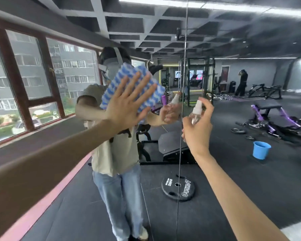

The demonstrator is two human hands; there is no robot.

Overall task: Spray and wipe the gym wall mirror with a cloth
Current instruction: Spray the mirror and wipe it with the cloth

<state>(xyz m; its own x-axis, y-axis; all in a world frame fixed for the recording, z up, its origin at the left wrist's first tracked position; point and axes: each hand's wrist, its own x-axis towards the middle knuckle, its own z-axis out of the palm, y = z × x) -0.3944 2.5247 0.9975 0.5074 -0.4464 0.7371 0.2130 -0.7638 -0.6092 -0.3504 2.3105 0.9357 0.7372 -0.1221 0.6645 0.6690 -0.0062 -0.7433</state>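
Left hand point(127, 108), fingers spread, flattens cloth point(129, 84) on mirror point(233, 171) for wide contact; right hand point(197, 131) beside it, grip clamped on bottle point(195, 113), nozzle mirrorward.

I see the glossy glass wall mirror point(233, 171), smooth and highly reflective. The blue-and-white woven cloth point(129, 80) looks soft, with a ribbed, matt texture. The small clear plastic spray bottle point(195, 113) is shiny, with a white plastic nozzle. Reflected: a matt black weight plate point(178, 187) and a smooth blue plastic bucket point(261, 150).
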